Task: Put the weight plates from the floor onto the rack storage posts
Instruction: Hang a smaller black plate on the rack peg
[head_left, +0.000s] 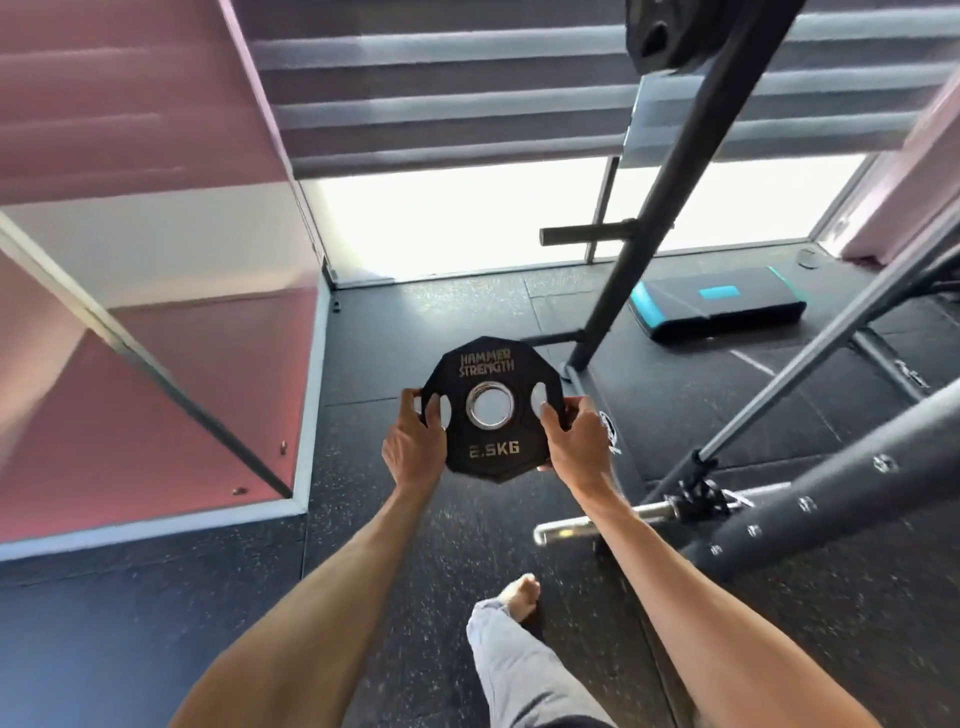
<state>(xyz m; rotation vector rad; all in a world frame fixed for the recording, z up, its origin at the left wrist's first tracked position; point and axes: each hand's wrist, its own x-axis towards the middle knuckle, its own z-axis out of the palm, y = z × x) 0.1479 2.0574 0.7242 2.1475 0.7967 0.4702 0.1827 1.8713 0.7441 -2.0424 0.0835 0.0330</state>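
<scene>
Black rubber floor (156, 623) fills lower left. Left grip (415, 441), fingers curled round the left edge of the weight plate (488, 449) at its handle slot; the plate, marked 2.5KG, is held mid-frame clear of the floor, face toward the camera. Right grip (574, 441) clasps the opposite edge likewise. Upper right of the plate, a bare storage post (587, 235) juts leftward from the rack upright (675, 208); the right grip is nearer it. The bore probably must turn to meet the post's horizontal axis.

Black 2.5KG weight plate (489, 410) upright, face toward camera, above floor.
</scene>
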